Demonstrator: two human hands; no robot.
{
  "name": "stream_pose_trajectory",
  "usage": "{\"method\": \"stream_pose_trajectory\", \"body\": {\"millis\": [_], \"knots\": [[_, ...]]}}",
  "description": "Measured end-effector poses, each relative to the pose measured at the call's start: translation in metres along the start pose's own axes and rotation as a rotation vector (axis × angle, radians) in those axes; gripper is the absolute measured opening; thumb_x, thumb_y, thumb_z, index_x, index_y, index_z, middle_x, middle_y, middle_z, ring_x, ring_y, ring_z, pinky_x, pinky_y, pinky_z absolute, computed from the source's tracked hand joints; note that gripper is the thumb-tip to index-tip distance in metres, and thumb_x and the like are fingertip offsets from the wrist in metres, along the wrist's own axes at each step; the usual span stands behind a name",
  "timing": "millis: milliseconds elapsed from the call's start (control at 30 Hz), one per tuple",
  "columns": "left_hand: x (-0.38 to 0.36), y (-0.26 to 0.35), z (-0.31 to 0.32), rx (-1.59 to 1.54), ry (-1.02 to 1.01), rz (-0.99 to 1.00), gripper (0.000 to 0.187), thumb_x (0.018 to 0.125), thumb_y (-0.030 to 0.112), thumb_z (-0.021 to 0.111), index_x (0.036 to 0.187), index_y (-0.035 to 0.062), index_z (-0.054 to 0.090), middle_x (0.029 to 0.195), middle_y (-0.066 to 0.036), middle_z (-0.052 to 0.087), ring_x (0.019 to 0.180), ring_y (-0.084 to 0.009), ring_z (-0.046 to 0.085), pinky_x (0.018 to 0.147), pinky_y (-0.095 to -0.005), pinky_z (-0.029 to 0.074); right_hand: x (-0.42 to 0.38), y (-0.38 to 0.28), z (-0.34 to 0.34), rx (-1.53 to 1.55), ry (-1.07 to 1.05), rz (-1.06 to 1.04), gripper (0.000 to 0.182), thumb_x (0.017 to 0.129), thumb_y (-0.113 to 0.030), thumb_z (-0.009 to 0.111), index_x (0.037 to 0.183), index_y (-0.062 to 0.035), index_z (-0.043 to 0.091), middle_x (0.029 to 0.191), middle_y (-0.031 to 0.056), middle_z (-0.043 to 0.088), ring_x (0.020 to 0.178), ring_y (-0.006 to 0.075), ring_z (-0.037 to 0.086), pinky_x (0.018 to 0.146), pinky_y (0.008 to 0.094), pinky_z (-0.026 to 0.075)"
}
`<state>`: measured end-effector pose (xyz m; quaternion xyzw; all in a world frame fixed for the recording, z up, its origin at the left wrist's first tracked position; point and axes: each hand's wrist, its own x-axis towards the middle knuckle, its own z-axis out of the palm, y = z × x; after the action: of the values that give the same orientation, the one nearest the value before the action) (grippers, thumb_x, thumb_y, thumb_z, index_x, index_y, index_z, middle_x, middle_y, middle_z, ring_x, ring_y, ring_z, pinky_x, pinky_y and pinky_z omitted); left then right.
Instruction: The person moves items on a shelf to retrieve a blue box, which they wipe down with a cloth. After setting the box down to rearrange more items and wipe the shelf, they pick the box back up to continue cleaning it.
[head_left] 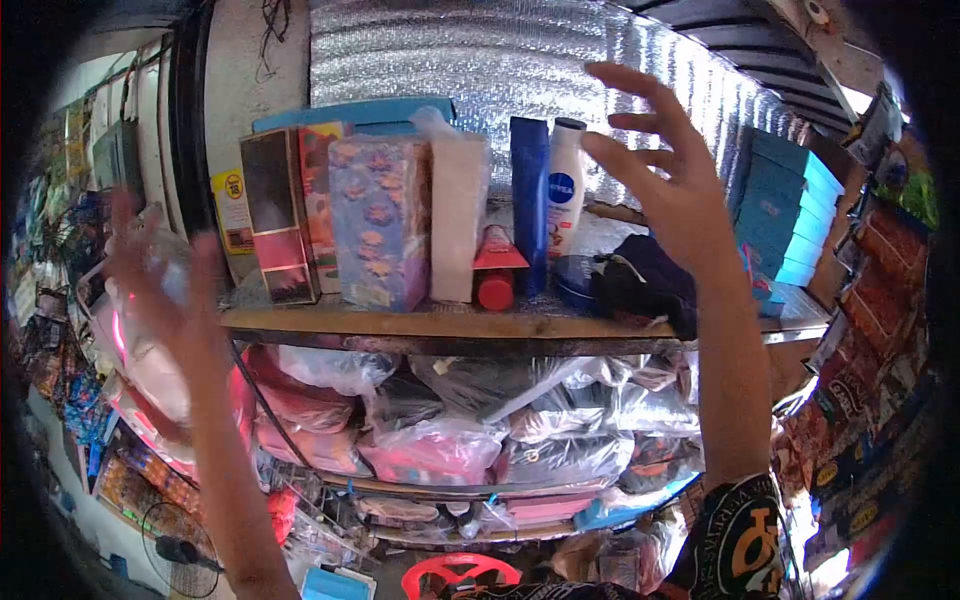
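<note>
My right hand [670,165] is raised with its fingers apart, holding nothing, in front of the shelf and just right of a white NIVEA bottle [565,190]. A tall blue bottle [529,200] stands beside that bottle. Below my right hand, dark cloth items [650,275] lie next to a round blue tin [574,280]. Blurred by motion, my left hand [165,290] is up at the left with spread fingers and nothing in it. The patterned box [378,220], a white box [457,215] and a red tube [497,265] stand between my hands.
The wooden shelf edge [450,326] runs across the view. Plastic-wrapped goods [435,450] fill the shelves below. Stacked teal boxes [785,205] stand at the right. Hanging packets [890,260] line the right side. A red chair [460,572] and a fan [180,550] are low down.
</note>
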<state>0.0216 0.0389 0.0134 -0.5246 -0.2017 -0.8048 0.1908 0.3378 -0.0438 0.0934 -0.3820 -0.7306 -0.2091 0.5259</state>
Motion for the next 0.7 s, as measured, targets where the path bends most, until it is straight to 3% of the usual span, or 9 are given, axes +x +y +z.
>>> {"method": "stream_pose_trajectory", "body": {"millis": [67, 133, 233, 333, 400, 467, 500, 600, 700], "knots": [[-0.012, -0.011, 0.019, 0.249, -0.159, 0.086, 0.061, 0.073, 0.024, 0.063, 0.125, 0.0093, 0.035, 0.124, -0.017, 0.030, 0.115, -0.0292, 0.030, 0.094, -0.0388, 0.025, 0.018, 0.047, 0.024, -0.167, 0.031, -0.106, 0.053, 0.069, -0.039, 0.064, 0.114, -0.0171, 0.047, 0.114, 0.0144, 0.043, 0.105, 0.0290, 0.046, 0.084, 0.0419, 0.040], [-0.024, -0.022, 0.033, 0.293, -0.180, 0.027, 0.059, 0.075, 0.027, 0.060, 0.126, 0.0117, 0.035, 0.127, -0.017, 0.025, 0.117, -0.0292, 0.027, 0.096, -0.0387, 0.023, 0.030, 0.075, 0.039, -0.148, -0.056, 0.039, 0.081, 0.058, -0.051, 0.068, 0.125, -0.0197, 0.035, 0.122, 0.0230, 0.034, 0.112, 0.0389, 0.037, 0.090, 0.0455, 0.035], [-0.034, -0.027, 0.047, 0.368, -0.188, -0.093, 0.057, 0.078, 0.031, 0.056, 0.128, 0.0162, 0.034, 0.131, -0.017, 0.018, 0.119, -0.0293, 0.023, 0.097, -0.0383, 0.019, 0.032, 0.094, 0.055, -0.230, -0.262, 0.381, 0.117, 0.043, -0.060, 0.072, 0.134, -0.0202, 0.009, 0.132, 0.0313, 0.005, 0.123, 0.0462, 0.005, 0.096, 0.0529, 0.023], [-0.045, -0.028, 0.061, 0.400, -0.174, -0.097, 0.054, 0.080, 0.031, 0.054, 0.129, 0.0194, 0.033, 0.132, -0.018, 0.016, 0.120, -0.0296, 0.020, 0.098, -0.0388, 0.016, 0.028, 0.110, 0.067, -0.251, -0.205, 0.382, 0.126, 0.038, -0.063, 0.072, 0.134, -0.0161, 0.006, 0.128, 0.0356, 0.011, 0.122, 0.0485, -0.002, 0.100, 0.0449, 0.020], [-0.052, -0.032, 0.069, 0.393, -0.176, -0.048, 0.053, 0.081, 0.032, 0.052, 0.129, 0.0205, 0.033, 0.132, -0.018, 0.016, 0.120, -0.0297, 0.019, 0.098, -0.0396, 0.015, 0.028, 0.119, 0.071, -0.271, -0.156, 0.415, 0.117, 0.041, -0.058, 0.073, 0.132, -0.0120, 0.016, 0.128, 0.0321, 0.018, 0.122, 0.0469, 0.006, 0.098, 0.0442, 0.024], [-0.053, -0.037, 0.070, 0.480, -0.224, -0.028, 0.054, 0.079, 0.037, 0.052, 0.128, 0.0250, 0.034, 0.133, -0.017, 0.014, 0.120, -0.0376, 0.010, 0.095, -0.0521, 0.011, 0.034, 0.125, 0.078, 0.022, -0.210, 0.391, 0.099, 0.046, -0.049, 0.074, 0.124, -0.0060, 0.029, 0.119, 0.0268, 0.039, 0.112, 0.0415, 0.035, 0.089, 0.0431, 0.036], [-0.054, -0.037, 0.070, 0.493, -0.252, -0.060, 0.052, 0.080, 0.038, 0.050, 0.128, 0.0255, 0.034, 0.134, -0.017, 0.013, 0.120, -0.0393, 0.011, 0.095, -0.0520, 0.011, 0.033, 0.128, 0.079, 0.100, -0.179, 0.363, 0.083, 0.049, -0.040, 0.072, 0.114, -0.0032, 0.037, 0.100, 0.0196, 0.054, 0.085, 0.0309, 0.056, 0.074, 0.0384, 0.047], [-0.055, -0.038, 0.070, 0.508, -0.274, -0.001, 0.052, 0.081, 0.040, 0.048, 0.128, 0.0266, 0.033, 0.134, -0.016, 0.011, 0.119, -0.0399, 0.010, 0.096, -0.0525, 0.010, 0.038, 0.133, 0.084, 0.028, -0.182, 0.313, 0.079, 0.051, -0.037, 0.071, 0.115, -0.0041, 0.038, 0.090, 0.0175, 0.058, 0.069, 0.0259, 0.060, 0.065, 0.0335, 0.050], [-0.054, -0.038, 0.070, 0.452, -0.267, -0.038, 0.051, 0.081, 0.044, 0.046, 0.128, 0.0283, 0.033, 0.134, -0.016, 0.011, 0.120, -0.0408, 0.009, 0.096, -0.0538, 0.010, 0.046, 0.153, 0.088, 0.042, -0.162, 0.456, 0.077, 0.052, -0.036, 0.070, 0.114, -0.0041, 0.039, 0.091, 0.0184, 0.058, 0.073, 0.0247, 0.060, 0.067, 0.0331, 0.050]]}}
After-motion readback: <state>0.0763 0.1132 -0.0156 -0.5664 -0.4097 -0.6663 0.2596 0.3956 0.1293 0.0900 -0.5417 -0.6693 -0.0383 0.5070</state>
